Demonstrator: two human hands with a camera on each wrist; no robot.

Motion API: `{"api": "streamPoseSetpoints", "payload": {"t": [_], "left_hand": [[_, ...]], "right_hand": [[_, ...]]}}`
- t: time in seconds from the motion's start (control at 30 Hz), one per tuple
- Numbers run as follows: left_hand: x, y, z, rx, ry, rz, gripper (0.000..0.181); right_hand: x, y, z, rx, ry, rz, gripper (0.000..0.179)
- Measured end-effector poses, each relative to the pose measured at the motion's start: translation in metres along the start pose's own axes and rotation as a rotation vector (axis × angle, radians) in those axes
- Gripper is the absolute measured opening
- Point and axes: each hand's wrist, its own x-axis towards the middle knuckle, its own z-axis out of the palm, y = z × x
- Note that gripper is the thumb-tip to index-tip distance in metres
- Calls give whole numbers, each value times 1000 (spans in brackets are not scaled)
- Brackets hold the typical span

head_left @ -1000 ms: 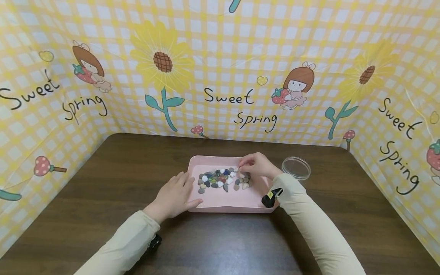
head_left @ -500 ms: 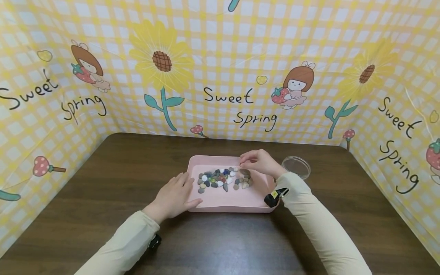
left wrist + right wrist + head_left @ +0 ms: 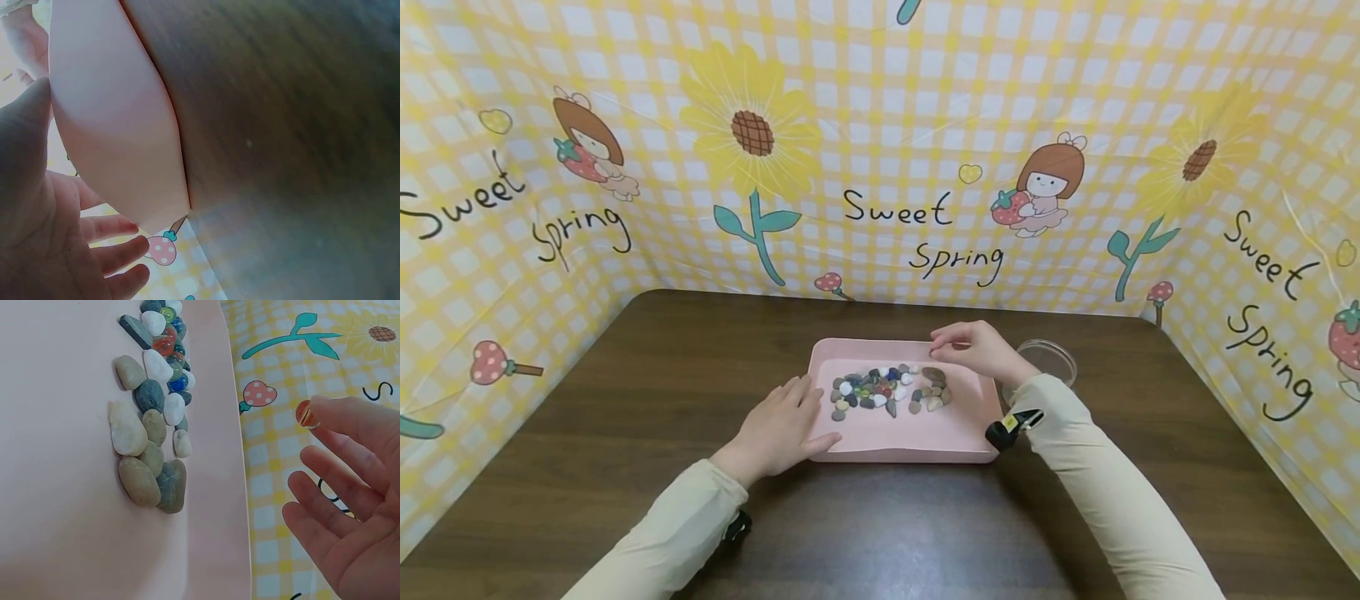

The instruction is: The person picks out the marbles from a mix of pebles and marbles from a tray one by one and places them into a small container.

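Note:
A pink tray (image 3: pixel 895 437) holds pebbles (image 3: pixel 933 404) and glass marbles (image 3: pixel 164 345). My left hand (image 3: pixel 775 432) lies at the tray's left side, fingers spread and fairly straight, thumb at the near corner. In the left wrist view, this hand (image 3: pixel 59 231) is beside the pink wall (image 3: pixel 115 94). Above the tray's far right part, my right hand (image 3: pixel 977 348) pinches an orange-red marble (image 3: pixel 305 414) at its fingertips. The right wrist view has the other fingers (image 3: pixel 334 481) loosely spread. The pebbles lie below and apart from this hand.
A round clear dish or lid (image 3: pixel 1048 360) is on the dark wooden table (image 3: pixel 700 350), right of the tray, partly behind my right wrist. A yellow checked cloth (image 3: pixel 880 108) with printed figures walls in the table's back and sides.
My right hand has lifted and shifted right, away from the pebbles, with the marble at its fingertips. A grey-brown pebble beneath it has come into full view. The left hand stays put.

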Motion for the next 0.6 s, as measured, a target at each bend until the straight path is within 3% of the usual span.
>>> {"api": "streamPoseSetpoints", "payload": {"t": [0.6], "left_hand": [[-1, 1, -1, 4, 7, 9, 73]], "right_hand": [[-16, -2, -14, -35, 45, 30, 20]]}}
